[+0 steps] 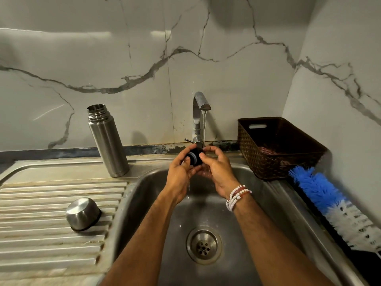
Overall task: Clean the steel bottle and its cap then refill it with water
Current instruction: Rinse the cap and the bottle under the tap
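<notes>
The black inner cap is held between both hands under the tap. The left hand curls round its ringed end from 7 o'clock; the right hand pinches it from 4 o'clock. The stream falls at the cap's 3 o'clock edge. The steel bottle stands upright and open at 9 o'clock, nearer the left hand.

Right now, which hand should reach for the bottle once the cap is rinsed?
Left, probably. The bottle stands left of the sink, on the side of the left hand; the right hand would need to cross over and can hold the cap.
</notes>
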